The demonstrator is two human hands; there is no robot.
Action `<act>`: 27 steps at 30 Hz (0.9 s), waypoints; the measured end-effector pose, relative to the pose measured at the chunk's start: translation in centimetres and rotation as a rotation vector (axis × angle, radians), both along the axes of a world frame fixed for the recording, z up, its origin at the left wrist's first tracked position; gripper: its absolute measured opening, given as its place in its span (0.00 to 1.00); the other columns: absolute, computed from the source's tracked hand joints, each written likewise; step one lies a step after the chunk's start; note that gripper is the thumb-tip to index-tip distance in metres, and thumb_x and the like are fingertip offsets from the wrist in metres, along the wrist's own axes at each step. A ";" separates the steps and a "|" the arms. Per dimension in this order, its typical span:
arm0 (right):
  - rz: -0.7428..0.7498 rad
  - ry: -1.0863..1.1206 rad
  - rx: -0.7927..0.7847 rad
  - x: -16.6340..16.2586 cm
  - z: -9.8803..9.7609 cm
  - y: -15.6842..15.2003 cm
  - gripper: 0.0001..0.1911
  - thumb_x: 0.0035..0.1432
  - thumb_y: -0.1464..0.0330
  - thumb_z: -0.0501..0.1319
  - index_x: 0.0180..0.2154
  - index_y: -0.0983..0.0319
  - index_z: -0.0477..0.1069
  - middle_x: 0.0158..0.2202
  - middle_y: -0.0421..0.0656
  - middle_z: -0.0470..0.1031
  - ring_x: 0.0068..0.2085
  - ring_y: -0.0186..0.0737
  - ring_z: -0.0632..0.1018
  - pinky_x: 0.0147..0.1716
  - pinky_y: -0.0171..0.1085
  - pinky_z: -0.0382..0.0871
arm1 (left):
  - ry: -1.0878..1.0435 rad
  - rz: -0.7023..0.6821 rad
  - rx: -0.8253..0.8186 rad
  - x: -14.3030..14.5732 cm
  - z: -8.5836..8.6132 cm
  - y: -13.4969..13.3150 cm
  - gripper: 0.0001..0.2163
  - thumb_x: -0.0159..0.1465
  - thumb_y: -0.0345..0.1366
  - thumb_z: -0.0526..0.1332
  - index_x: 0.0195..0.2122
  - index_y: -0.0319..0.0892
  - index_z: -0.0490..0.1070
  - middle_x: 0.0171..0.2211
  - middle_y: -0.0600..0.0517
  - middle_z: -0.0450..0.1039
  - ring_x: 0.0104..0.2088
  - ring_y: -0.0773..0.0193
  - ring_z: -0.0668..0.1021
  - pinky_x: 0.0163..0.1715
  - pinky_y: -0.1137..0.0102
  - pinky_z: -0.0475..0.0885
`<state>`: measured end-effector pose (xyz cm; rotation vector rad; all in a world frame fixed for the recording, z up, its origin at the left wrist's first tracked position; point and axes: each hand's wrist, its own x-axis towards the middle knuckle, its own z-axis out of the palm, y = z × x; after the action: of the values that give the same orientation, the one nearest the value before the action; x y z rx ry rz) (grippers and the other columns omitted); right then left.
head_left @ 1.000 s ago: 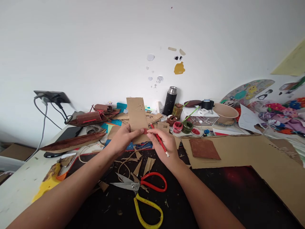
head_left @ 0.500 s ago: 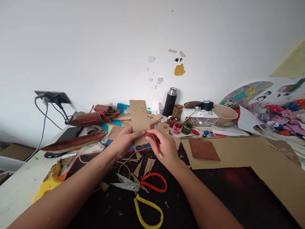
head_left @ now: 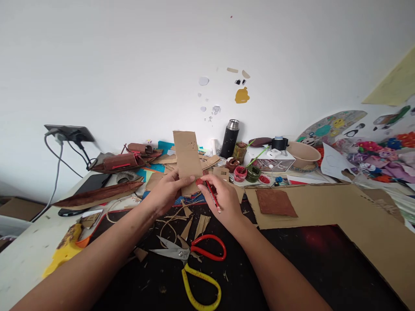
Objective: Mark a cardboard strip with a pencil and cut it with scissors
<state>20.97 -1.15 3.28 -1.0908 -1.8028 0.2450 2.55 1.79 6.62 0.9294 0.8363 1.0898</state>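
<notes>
My left hand [head_left: 170, 188] grips a narrow strip of cardboard [head_left: 188, 155] near its lower end, thumb across the front. The strip stands tilted up before me, with small dark marks near its upper right. In my right hand [head_left: 222, 194] is a red pencil [head_left: 213, 196], its blunt end pointing down toward me. The right fingertips meet the strip's lower right edge; the pencil's point is hidden there. Below both hands lie scissors [head_left: 181, 255], blades spread, with one red and one yellow handle. Cardboard scraps [head_left: 202, 225] are scattered beside them on the dark mat [head_left: 155, 285].
A brown-painted square [head_left: 275, 203] rests on a large cardboard sheet [head_left: 324, 198] at right. Behind stand open paint jars [head_left: 240, 173], a black flask [head_left: 231, 138] and a bowl [head_left: 303, 154]. At left are a brown model boat [head_left: 123, 162] and a yellow glue gun [head_left: 68, 246].
The cardboard strip has risen slightly and its top leans a little more to the left. The pencil has rolled or turned a little in my right fingers. The view has shifted slightly.
</notes>
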 end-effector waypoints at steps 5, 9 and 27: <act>0.014 0.000 -0.011 -0.2 0.0 -0.1 0.07 0.73 0.65 0.61 0.48 0.58 0.76 0.41 0.45 0.85 0.38 0.44 0.84 0.38 0.38 0.73 | 0.053 -0.102 0.032 -0.4 -0.2 0.0 0.19 0.54 0.36 0.80 0.47 0.41 0.81 0.44 0.44 0.85 0.39 0.58 0.83 0.38 0.67 0.78; 0.025 0.002 -0.018 -0.4 0.0 -0.2 0.07 0.73 0.64 0.61 0.47 0.57 0.76 0.39 0.44 0.84 0.36 0.43 0.83 0.37 0.37 0.72 | 0.076 -0.103 0.040 -0.5 -0.6 0.1 0.20 0.55 0.37 0.79 0.47 0.41 0.81 0.44 0.43 0.85 0.39 0.58 0.83 0.37 0.68 0.77; 0.050 0.174 -0.068 -0.3 0.3 -0.2 0.08 0.73 0.64 0.61 0.44 0.58 0.78 0.39 0.45 0.84 0.36 0.43 0.83 0.38 0.37 0.76 | 0.077 -0.002 0.075 -0.2 -0.5 0.2 0.19 0.51 0.35 0.80 0.43 0.38 0.84 0.40 0.42 0.86 0.37 0.56 0.83 0.37 0.66 0.75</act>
<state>20.72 -1.38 3.62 -1.0395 -1.6781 0.4210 2.31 1.96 6.16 1.0402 0.8622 1.0957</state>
